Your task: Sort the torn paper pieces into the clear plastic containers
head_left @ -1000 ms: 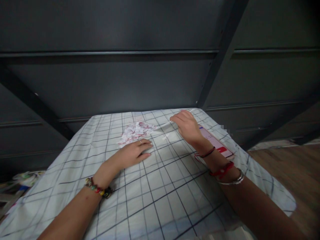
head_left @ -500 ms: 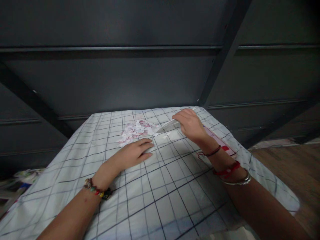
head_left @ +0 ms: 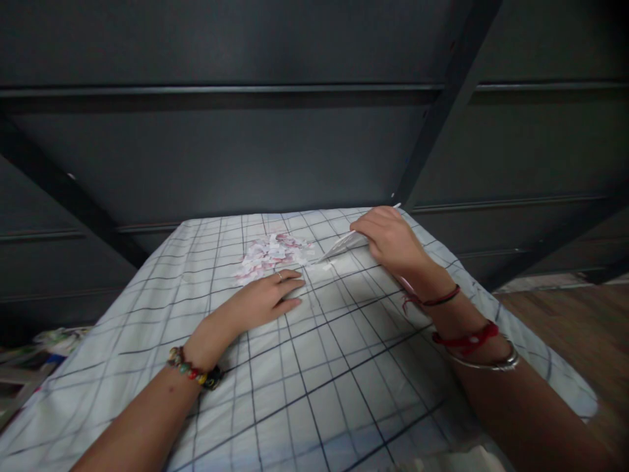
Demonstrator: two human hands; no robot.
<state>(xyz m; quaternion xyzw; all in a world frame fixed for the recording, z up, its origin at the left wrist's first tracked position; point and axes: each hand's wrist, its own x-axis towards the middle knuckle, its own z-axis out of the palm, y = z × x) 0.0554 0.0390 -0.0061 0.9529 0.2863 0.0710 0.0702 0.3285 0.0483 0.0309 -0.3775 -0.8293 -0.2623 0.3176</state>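
My left hand (head_left: 265, 298) lies palm down on the checked tablecloth (head_left: 314, 373), fingers stretched out and apart, with nothing in it. Just beyond its fingers is a loose heap of torn white and pinkish paper scraps (head_left: 275, 252). My right hand (head_left: 390, 239) pinches a thin, flat whitish sheet (head_left: 341, 246) from above. The sheet is tilted, its lower edge down at the cloth beside the heap. Whether it is paper or plastic, I cannot tell. A small white scrap (head_left: 327, 267) lies near that lower edge.
A flat pink item (head_left: 407, 286) is mostly hidden under my right wrist. Dark panels (head_left: 246, 157) stand behind the table. Something pale (head_left: 462, 459) shows at the bottom edge. Clutter (head_left: 61, 341) sits low at the left, and wooden floor (head_left: 555, 321) shows at the right.
My right hand has moved slightly right with the sheet, which tilts a little differently. My right forearm now covers most of the pink item. The left hand has stayed in place.
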